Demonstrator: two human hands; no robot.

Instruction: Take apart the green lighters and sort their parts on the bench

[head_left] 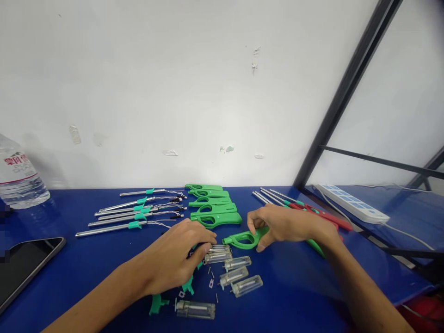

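My right hand [274, 224] is closed around one end of a green lighter casing [239, 240], its looped end pointing left. My left hand [185, 252] has thumb and forefinger pinched at the left end of a clear lighter fuel tank [219, 249]. More clear tanks [233, 276] lie just below, between the hands, and a single tank [196, 310] is nearer to me. Teal trigger pieces [157, 304] are around my left hand, some partly hidden beneath it. Small screws [217, 298] and a pale clip [211, 283] lie among the tanks.
Several green casings [217, 219] are stacked in a row near the wall. Metal lighter rods with wires [111, 230] lie left; assembled red lighters [326, 216] lie right. A phone [27, 266], water bottle [21, 175], power strip [354, 203] and black metal frame [338, 101] surround them.
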